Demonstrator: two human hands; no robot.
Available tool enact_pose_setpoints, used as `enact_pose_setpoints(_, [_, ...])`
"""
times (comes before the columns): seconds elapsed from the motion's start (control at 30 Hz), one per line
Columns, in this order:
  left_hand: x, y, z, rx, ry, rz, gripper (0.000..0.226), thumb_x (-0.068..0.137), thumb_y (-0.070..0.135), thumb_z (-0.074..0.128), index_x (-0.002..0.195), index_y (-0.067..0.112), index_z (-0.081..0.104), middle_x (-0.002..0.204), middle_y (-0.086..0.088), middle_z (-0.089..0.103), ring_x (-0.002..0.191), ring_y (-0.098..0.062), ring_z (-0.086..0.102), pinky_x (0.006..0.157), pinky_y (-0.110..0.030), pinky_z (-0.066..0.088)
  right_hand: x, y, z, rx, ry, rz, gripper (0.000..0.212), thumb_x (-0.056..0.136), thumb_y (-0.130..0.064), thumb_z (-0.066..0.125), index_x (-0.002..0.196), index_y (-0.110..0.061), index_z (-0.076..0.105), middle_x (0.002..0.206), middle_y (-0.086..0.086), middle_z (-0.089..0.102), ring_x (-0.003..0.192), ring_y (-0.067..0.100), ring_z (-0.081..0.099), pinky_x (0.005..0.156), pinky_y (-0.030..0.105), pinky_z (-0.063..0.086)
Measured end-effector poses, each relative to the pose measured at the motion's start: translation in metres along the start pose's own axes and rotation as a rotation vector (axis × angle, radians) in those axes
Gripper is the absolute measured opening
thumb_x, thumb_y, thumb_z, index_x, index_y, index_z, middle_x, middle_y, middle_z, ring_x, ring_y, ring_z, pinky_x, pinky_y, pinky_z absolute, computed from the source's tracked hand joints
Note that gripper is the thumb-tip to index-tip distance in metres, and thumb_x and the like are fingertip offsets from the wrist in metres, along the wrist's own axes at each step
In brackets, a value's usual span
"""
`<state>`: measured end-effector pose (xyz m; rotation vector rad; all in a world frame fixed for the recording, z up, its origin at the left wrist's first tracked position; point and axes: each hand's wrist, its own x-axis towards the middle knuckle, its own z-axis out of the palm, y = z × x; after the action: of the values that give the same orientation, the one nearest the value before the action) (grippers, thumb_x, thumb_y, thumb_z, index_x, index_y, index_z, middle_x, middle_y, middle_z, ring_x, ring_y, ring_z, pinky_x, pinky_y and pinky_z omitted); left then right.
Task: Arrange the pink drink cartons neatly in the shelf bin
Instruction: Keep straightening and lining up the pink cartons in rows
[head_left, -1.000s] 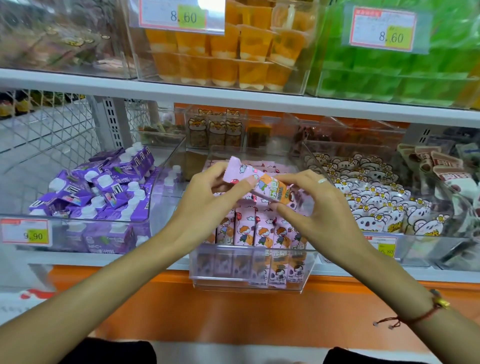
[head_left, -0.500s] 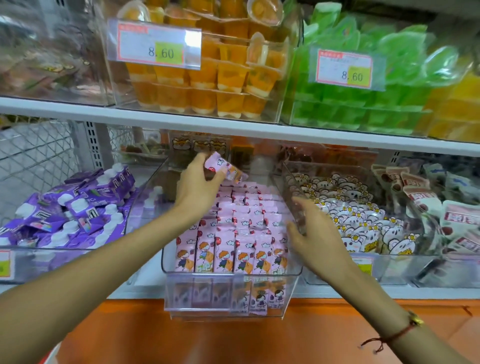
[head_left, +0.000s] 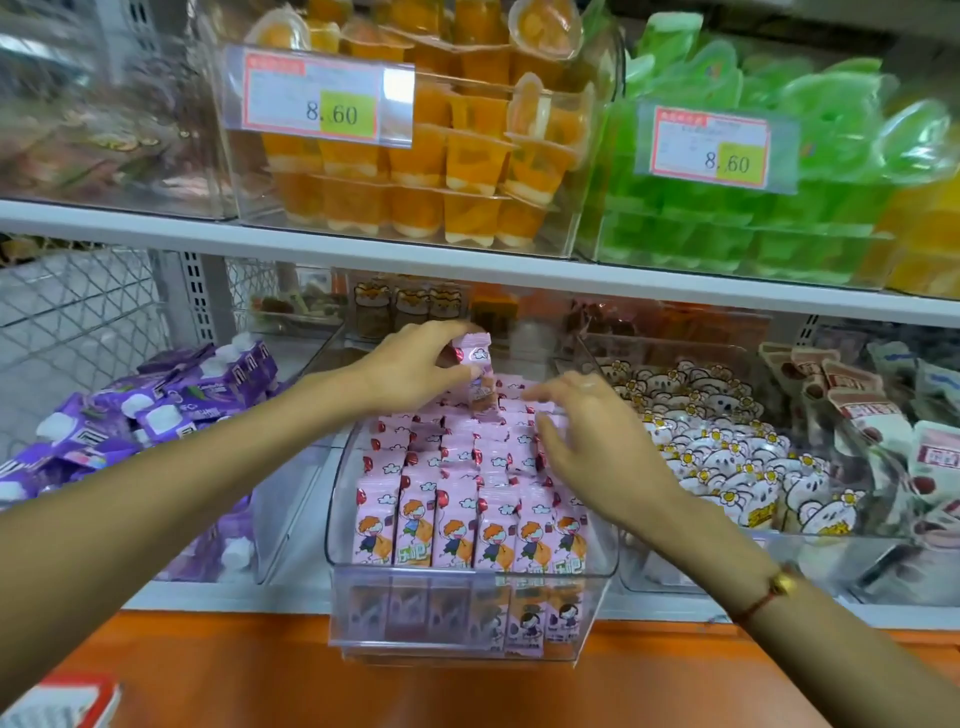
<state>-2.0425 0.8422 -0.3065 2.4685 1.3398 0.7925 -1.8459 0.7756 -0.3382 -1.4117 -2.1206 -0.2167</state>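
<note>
Cartons (head_left: 470, 499) — pink, cartoon print, standing upright in rows inside a clear bin (head_left: 467, 613) on the lower shelf (head_left: 223, 595), filling it front to back. One carton (head_left: 475, 366) held above the back rows, tilted, pinched by the left hand (head_left: 415, 366). Right hand (head_left: 592, 441) — fingers spread and loosely bent, over the right-hand rows, gripping nothing; whether it touches them is unclear. Purple packs (head_left: 156, 410) in the bin to the left; white bear packs (head_left: 727, 457) to the right.

white shelf (head_left: 218, 597), clear bin (head_left: 467, 613), neighbouring clear bins (head_left: 753, 582)
</note>
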Motion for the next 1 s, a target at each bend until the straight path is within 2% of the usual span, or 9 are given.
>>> enact_pose_setpoints(0.13, [0.009, -0.004, -0.002, -0.073, -0.02, -0.095, 0.047, 0.095, 0.024, 0.057, 0.138, 0.015, 0.041, 0.12, -0.01, 0.062, 0.097, -0.026, 0.066, 0.087, -0.042, 0.054, 0.031, -0.009, 0.023, -0.195, -0.421, 0.003, 0.041, 0.097, -0.019, 0.038, 0.138, -0.013, 0.041, 0.133, 0.013, 0.049, 0.12, 0.032, 0.047, 0.095, 0.04, 0.043])
enact_pose_setpoints(0.27, [0.02, -0.008, -0.002, -0.141, -0.036, -0.172, 0.043, 0.096, 0.027, 0.056, 0.134, 0.012, 0.042, 0.115, -0.009, 0.061, 0.1, -0.024, 0.062, 0.086, -0.041, 0.053, 0.043, -0.008, 0.03, -0.285, -0.627, 0.021, 0.043, 0.102, -0.028, 0.028, 0.142, -0.014, 0.035, 0.139, 0.013, 0.045, 0.124, 0.033, 0.044, 0.101, 0.045, 0.039])
enact_pose_setpoints(0.4, [0.031, -0.004, -0.004, -0.084, -0.086, -0.18, 0.043, 0.097, 0.032, 0.052, 0.135, 0.013, 0.043, 0.103, -0.011, 0.059, 0.093, -0.024, 0.058, 0.087, -0.041, 0.049, 0.038, -0.006, 0.029, -0.282, -0.589, 0.002, 0.042, 0.102, -0.03, 0.026, 0.137, -0.014, 0.043, 0.132, 0.013, 0.049, 0.119, 0.033, 0.047, 0.099, 0.045, 0.041])
enact_pose_setpoints(0.5, [0.036, 0.002, 0.0, 0.008, -0.126, -0.11, 0.044, 0.096, 0.035, 0.053, 0.135, 0.018, 0.043, 0.094, -0.003, 0.063, 0.08, -0.017, 0.058, 0.066, -0.028, 0.045, 0.032, -0.005, 0.029, -0.29, -0.531, -0.042, 0.042, 0.102, -0.03, 0.026, 0.138, -0.015, 0.043, 0.13, 0.011, 0.051, 0.117, 0.032, 0.049, 0.096, 0.044, 0.043])
enact_pose_setpoints(0.53, [0.037, 0.003, 0.004, 0.065, -0.159, -0.091, 0.044, 0.095, 0.035, 0.056, 0.134, 0.017, 0.046, 0.098, -0.002, 0.062, 0.082, -0.015, 0.056, 0.066, -0.027, 0.043, 0.032, -0.005, 0.028, -0.283, -0.517, -0.05, 0.042, 0.102, -0.03, 0.027, 0.138, -0.016, 0.043, 0.129, 0.011, 0.052, 0.116, 0.032, 0.05, 0.095, 0.043, 0.043])
enact_pose_setpoints(0.63, [0.038, -0.002, 0.02, 0.229, -0.256, -0.084, 0.046, 0.091, 0.029, 0.063, 0.132, 0.012, 0.051, 0.128, -0.007, 0.058, 0.111, -0.023, 0.056, 0.09, -0.035, 0.047, 0.031, -0.006, 0.027, -0.255, -0.498, -0.054, 0.041, 0.101, -0.03, 0.028, 0.138, -0.019, 0.044, 0.127, 0.011, 0.055, 0.114, 0.032, 0.052, 0.095, 0.043, 0.044])
enact_pose_setpoints(0.73, [0.035, -0.01, 0.034, 0.215, -0.238, -0.096, 0.041, 0.092, 0.02, 0.06, 0.132, 0.018, 0.051, 0.127, -0.001, 0.058, 0.115, -0.021, 0.055, 0.088, -0.031, 0.044, 0.028, -0.011, 0.021, -0.246, -0.479, -0.058, 0.039, 0.101, -0.03, 0.028, 0.133, -0.019, 0.048, 0.126, 0.01, 0.057, 0.114, 0.031, 0.052, 0.093, 0.041, 0.044])
enact_pose_setpoints(0.83, [0.032, -0.011, 0.036, 0.181, -0.27, -0.079, 0.032, 0.096, 0.015, 0.051, 0.128, 0.019, 0.056, 0.133, -0.002, 0.058, 0.12, -0.019, 0.054, 0.1, -0.037, 0.044, 0.012, -0.018, 0.012, -0.242, -0.425, -0.089, 0.035, 0.101, -0.034, 0.028, 0.123, -0.02, 0.051, 0.119, 0.005, 0.058, 0.109, 0.028, 0.054, 0.089, 0.04, 0.045])
enact_pose_setpoints(1.0, [0.03, -0.006, 0.026, 0.163, -0.279, 0.0, 0.029, 0.1, 0.026, 0.046, 0.123, 0.022, 0.062, 0.132, 0.001, 0.059, 0.115, -0.017, 0.055, 0.093, -0.032, 0.043, -0.033, -0.028, -0.003, -0.226, -0.395, -0.104, 0.043, 0.1, -0.048, 0.024, 0.135, -0.03, 0.042, 0.139, -0.007, 0.044, 0.119, 0.016, 0.047, 0.094, 0.031, 0.037])
